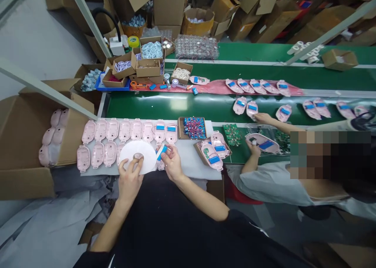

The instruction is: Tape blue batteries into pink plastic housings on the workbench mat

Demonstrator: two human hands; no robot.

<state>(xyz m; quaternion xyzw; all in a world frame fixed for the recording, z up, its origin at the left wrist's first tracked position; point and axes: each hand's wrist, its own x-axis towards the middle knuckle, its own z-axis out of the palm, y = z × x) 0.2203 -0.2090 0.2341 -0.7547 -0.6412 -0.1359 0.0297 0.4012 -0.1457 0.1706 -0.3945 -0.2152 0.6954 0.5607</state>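
My left hand [132,174] grips a white roll of tape [125,154], its fingers at the core hole. Close beside the roll's right edge, my right hand [172,163] pinches a blue battery [161,152] with a pale strip along its side. Two rows of pink plastic housings [125,130] lie behind and left of the hands, some partly hidden by the roll. A pink housing [171,131] at the row's right end has a blue battery in it. A cardboard box of blue batteries with red wires [194,127] stands to the right.
A co-worker's hand [253,145] holds a pink housing at the right. Pink housings with batteries [241,104] lie along the green conveyor [205,103]. Green circuit boards [232,134] lie before the co-worker. An open carton [23,131] stands left; small parts boxes [148,68] are behind.
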